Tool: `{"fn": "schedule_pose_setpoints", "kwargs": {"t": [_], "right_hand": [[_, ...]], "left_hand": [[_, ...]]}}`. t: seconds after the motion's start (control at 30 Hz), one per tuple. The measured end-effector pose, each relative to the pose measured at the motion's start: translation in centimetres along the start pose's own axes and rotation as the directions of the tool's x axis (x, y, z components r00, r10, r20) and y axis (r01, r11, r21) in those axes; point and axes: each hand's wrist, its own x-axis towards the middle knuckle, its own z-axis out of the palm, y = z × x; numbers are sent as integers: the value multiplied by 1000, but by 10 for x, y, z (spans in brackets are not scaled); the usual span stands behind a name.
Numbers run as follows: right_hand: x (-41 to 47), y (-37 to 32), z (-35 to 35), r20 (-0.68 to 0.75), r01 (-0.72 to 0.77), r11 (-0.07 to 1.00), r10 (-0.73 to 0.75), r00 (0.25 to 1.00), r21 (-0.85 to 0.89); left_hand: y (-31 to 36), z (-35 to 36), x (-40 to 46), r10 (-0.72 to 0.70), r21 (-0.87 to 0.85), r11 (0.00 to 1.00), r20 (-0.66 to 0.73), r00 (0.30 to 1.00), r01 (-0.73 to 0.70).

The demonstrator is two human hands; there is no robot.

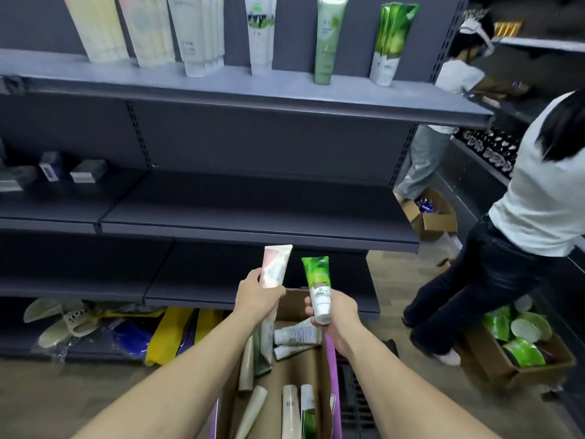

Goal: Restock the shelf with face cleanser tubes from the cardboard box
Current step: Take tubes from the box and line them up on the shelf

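My left hand (258,296) grips a pink and white cleanser tube (276,264), held upright above the open cardboard box (288,369). My right hand (335,315) holds a green and white tube (317,286), cap down, beside the first one. Several more tubes (296,334) lie loose in the box below my hands. The top shelf (253,90) carries standing rows of tubes, among them green ones (391,39) at the right and pale ones (196,33) at the left. The middle shelf (253,213) in front of me is bare.
A person in a white top (538,201) bends at the right over a box of green bowls (519,340). Another person (449,90) stands further back by a second box (435,217). Small dark boxes (50,169) sit on the left shelf; slippers and bags (95,324) lie on the bottom shelf.
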Motion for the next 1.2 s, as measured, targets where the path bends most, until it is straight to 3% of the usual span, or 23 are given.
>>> {"fn": "schedule_pose_setpoints", "kwargs": {"t": [0.07, 0.23, 0.37, 0.53, 0.77, 0.97, 1.2], "right_hand": [[-7, 2, -5, -15, 14, 1000, -14, 1000, -16], [-14, 5, -2, 14, 120, 945, -121, 993, -305], [-18, 12, 6, 8, 164, 914, -173, 985, -371], [-19, -4, 16, -52, 233, 765, -328, 943, -601], [-23, -47, 40, 7, 406, 617, -545, 838, -674], [-48, -114, 63, 6, 499, 503, -700, 714, -706], [-88, -192, 94, -3, 614, 463, -800, 600, -639]], "left_hand": [[1, -1, -9, -9, 20, 1000, -19, 1000, 9], [3, -5, -16, -33, 127, 991, -51, 998, 40], [5, -13, -14, -53, 202, 977, -61, 997, 64], [16, -23, -1, -25, 222, 974, -75, 997, 41], [63, -44, 19, 62, 97, 994, -166, 984, -46], [130, -72, 24, 167, 115, 983, -274, 947, -140], [210, -108, 20, 293, 84, 956, -357, 887, -282]]}}
